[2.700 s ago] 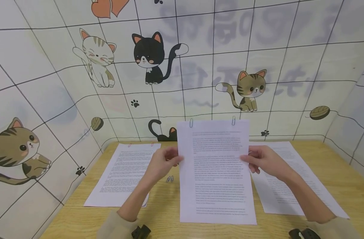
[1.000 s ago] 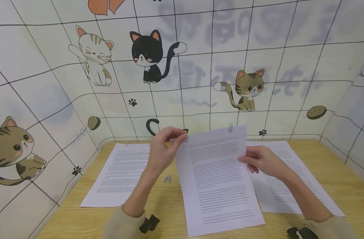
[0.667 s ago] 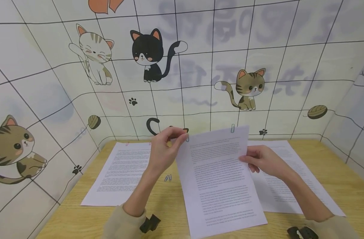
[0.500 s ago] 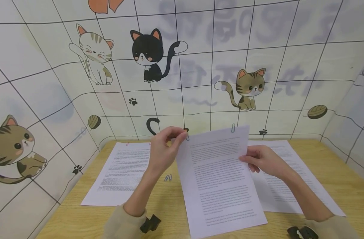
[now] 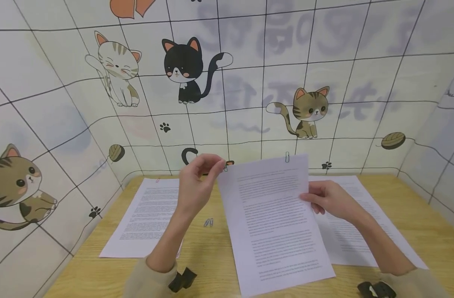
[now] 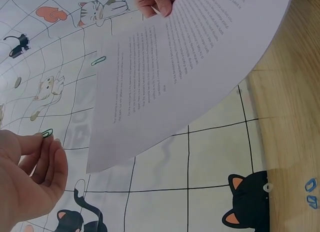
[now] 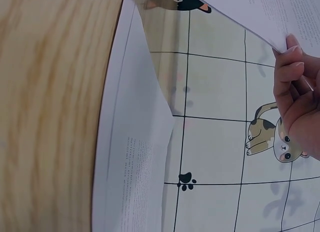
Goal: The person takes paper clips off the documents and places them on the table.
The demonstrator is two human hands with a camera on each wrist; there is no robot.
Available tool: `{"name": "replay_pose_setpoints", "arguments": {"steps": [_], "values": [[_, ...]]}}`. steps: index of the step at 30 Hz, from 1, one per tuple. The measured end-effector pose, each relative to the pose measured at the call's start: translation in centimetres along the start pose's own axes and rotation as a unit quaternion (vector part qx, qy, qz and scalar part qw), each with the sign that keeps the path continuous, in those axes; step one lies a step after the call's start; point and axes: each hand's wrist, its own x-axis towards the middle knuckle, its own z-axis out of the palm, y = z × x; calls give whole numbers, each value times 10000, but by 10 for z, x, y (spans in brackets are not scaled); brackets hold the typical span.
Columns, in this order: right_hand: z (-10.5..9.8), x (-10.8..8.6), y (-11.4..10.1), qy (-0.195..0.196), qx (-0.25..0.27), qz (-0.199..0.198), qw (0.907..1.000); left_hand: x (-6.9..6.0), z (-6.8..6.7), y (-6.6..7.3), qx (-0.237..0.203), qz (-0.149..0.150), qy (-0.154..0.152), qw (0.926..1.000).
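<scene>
My left hand [image 5: 197, 182] pinches a small green paper clip [image 6: 47, 133] between thumb and fingers. In the left wrist view this clip is apart from the printed sheet [image 5: 271, 223], just off its top left corner. A second green paper clip [image 5: 287, 157] sits on the sheet's top edge, toward the right. My right hand [image 5: 329, 200] grips the sheet's right edge, thumb in front, and holds it up tilted above the table. Whether it is one sheet or a few together, I cannot tell.
On the wooden table [image 5: 201, 265] lie two blue paper clips [image 5: 208, 222], left of the raised sheet. A printed stack [image 5: 145, 223] with a red paper clip [image 5: 158, 180] lies at left. Another printed sheet [image 5: 361, 231] lies at right, partly covered. A cat-patterned wall covering [image 5: 245, 124] stands behind.
My left hand went from the sheet's left edge to its top left corner, then drew the green paper clip off to the left. The sheet has tilted; my right hand keeps its grip.
</scene>
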Motion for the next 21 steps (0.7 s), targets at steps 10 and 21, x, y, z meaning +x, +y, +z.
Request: {"name": "replay_pose_setpoints", "arguments": {"steps": [10,21], "values": [[-2,0,-1,-2,1,52,10000,-6,-2,-6,205,-253,-357,9988],[-1,1,2,22,40,58,10000,-19,-15,-16,794,-673,-612,9927]]}}
